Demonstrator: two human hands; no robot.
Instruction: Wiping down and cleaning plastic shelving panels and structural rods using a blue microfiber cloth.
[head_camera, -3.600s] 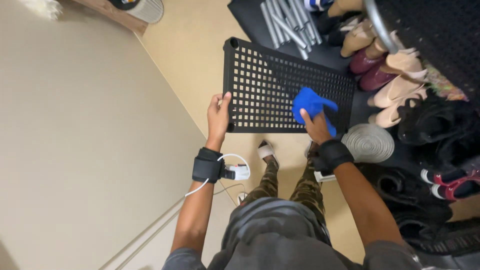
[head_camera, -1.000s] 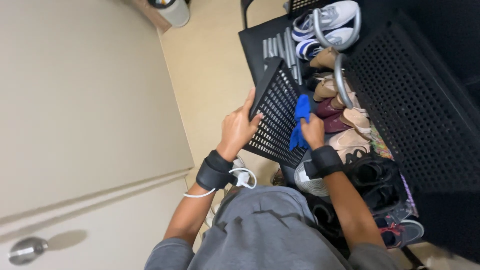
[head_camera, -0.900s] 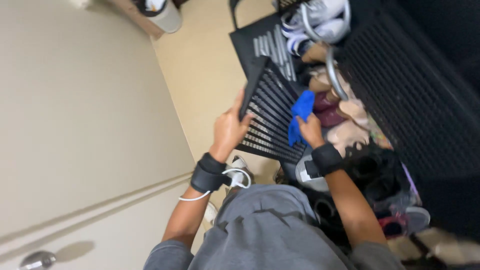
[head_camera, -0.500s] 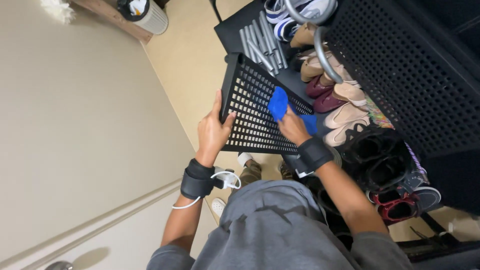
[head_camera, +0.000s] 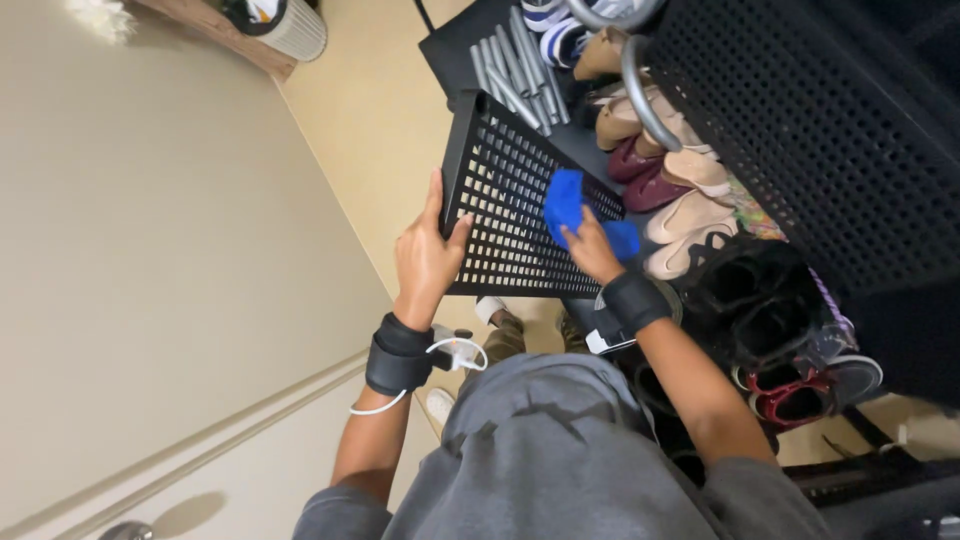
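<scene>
The black perforated shelf panel (head_camera: 505, 210) is held up off the floor, tilted, in front of the person's chest, with its far corner just beside a bundle of grey metal tubes (head_camera: 515, 70). The left hand (head_camera: 425, 262) grips the panel's near left edge: the thumb lies across the top face and the forefinger runs up along the rim, while the other fingers are hidden under the panel. The right hand (head_camera: 590, 250) rests on the panel's right part, fingers pressed down on a blue cloth (head_camera: 572, 208) that lies bunched on the grid. Part of the cloth hangs past the hand toward the panel's right edge, and how the fingers curl into it cannot be made out. Both wrists carry black bands; a white cable (head_camera: 440, 365) loops from the left one, and where it ends is unclear.

To the right of the panel a row of shoes (head_camera: 670, 180) in tan, maroon and pink lies on a lower level, partly covered by a curved grey tube (head_camera: 640, 95). Farther right of the panel stands a large black perforated rack wall (head_camera: 810, 140), cut off by the top and right edges. Below the panel's right corner are dark shoes and a red-trimmed sandal (head_camera: 800, 395), mostly in shadow. Left of the panel a beige wall (head_camera: 150, 250) fills the view. Beyond the panel's top left, a ribbed round container (head_camera: 290, 25) is cut off by the frame. The person's grey top (head_camera: 560, 460) hides the floor below the panel.
</scene>
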